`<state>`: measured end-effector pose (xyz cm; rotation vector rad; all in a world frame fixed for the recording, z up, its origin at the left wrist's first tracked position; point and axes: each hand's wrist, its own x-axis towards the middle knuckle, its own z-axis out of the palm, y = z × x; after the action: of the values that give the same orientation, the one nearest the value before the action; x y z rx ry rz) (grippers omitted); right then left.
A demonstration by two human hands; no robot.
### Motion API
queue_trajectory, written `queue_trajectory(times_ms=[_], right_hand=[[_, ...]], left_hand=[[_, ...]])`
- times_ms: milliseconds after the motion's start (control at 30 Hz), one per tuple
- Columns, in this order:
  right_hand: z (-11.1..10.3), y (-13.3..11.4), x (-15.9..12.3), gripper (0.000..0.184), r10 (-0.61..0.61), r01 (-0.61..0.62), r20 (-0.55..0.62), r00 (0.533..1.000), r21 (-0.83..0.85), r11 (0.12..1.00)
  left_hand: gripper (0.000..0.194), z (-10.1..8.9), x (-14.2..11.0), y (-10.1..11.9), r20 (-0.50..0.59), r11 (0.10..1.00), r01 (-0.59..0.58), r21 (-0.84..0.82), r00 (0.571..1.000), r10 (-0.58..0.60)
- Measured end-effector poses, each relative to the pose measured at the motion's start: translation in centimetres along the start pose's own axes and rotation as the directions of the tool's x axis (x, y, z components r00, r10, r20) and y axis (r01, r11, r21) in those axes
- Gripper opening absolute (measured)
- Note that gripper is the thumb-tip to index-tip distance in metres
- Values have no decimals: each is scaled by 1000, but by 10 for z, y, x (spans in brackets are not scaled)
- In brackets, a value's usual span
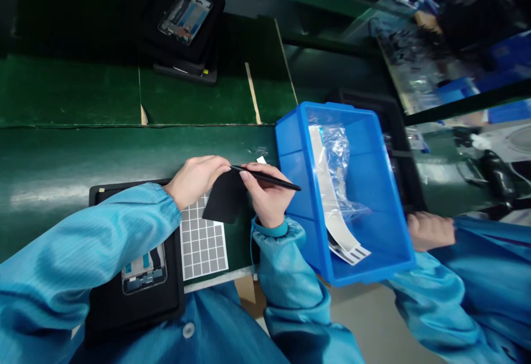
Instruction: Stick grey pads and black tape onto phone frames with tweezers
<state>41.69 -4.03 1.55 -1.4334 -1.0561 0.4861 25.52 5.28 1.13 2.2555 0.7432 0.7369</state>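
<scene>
Right hand (269, 192) closed on black tweezers (271, 178), tip at left thumb. Left hand (198, 178) pinches black sheet (225, 201) by its far end, over grid-printed sheet's (204, 248) far right corner, near worktop's (50, 156) front edge.

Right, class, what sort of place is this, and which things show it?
Probably an electronics workshop: an opened phone-like device lies in a black tray, the right hand holds a slim black tool, and a neighbour wears a similar blue sleeve.
</scene>
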Motion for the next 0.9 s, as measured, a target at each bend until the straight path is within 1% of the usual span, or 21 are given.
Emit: queue_trajectory(times_ms=[200, 333, 600, 700, 800, 900], right_hand=[[-1, 1, 1, 14, 15, -15, 8, 1000, 4, 1000], [0, 2, 1, 12, 36, -36, -13, 999, 5, 999], [1, 3, 2, 13, 27, -26, -21, 999, 24, 999], [3, 2, 3, 10, 34, -34, -40, 999, 6, 999], [7, -1, 3, 10, 49, -47, -80, 996, 25, 999], [8, -5, 4, 11, 71, -69, -127, 989, 23, 997]], left_hand=[[24, 0, -1, 2, -59, 999, -29, 16, 998, 30], [23, 0, 0, 2, -84, 999, -48, 8, 995, 48], [22, -1, 0, 4, -105, 999, -40, -3, 994, 40], [23, -1, 0, 4, -104, 999, -36, 9, 994, 37], [24, 1, -4, 2, -90, 999, -23, 41, 996, 27], [25, 4, -7, 2, -51, 996, -7, 89, 999, 12]])
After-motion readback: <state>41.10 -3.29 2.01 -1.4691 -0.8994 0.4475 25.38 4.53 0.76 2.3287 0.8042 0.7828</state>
